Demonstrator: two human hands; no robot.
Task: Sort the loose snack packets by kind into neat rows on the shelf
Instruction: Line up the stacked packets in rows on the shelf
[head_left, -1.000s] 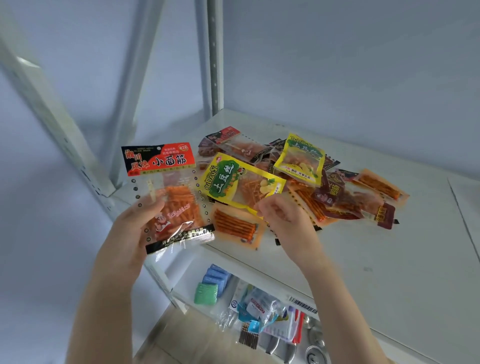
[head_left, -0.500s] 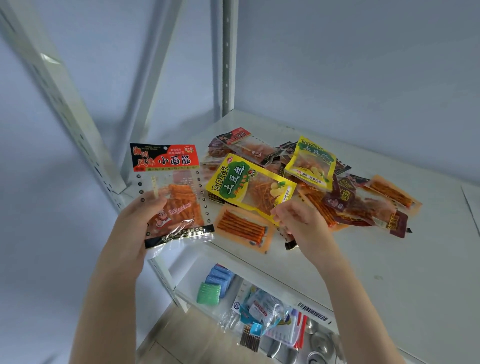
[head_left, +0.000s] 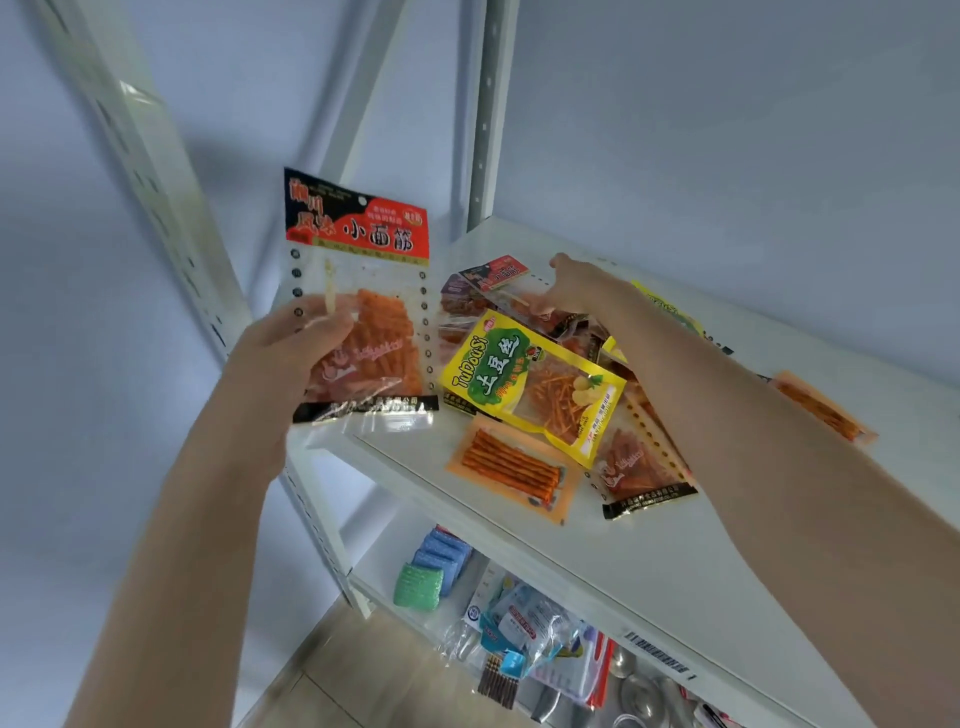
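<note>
Snack packets (head_left: 571, 384) lie in an unsorted heap on the white shelf (head_left: 727, 561), with no rows begun. The right hand (head_left: 576, 286) has left the heap's near edge for its far side, fingers down on a red-topped packet (head_left: 493, 273); I cannot tell whether they have closed on it. It looks like the twin packet (head_left: 358, 312) that the left hand (head_left: 285, 358) keeps pinched upright beyond the shelf's corner, so one kind is probably being gathered.
</note>
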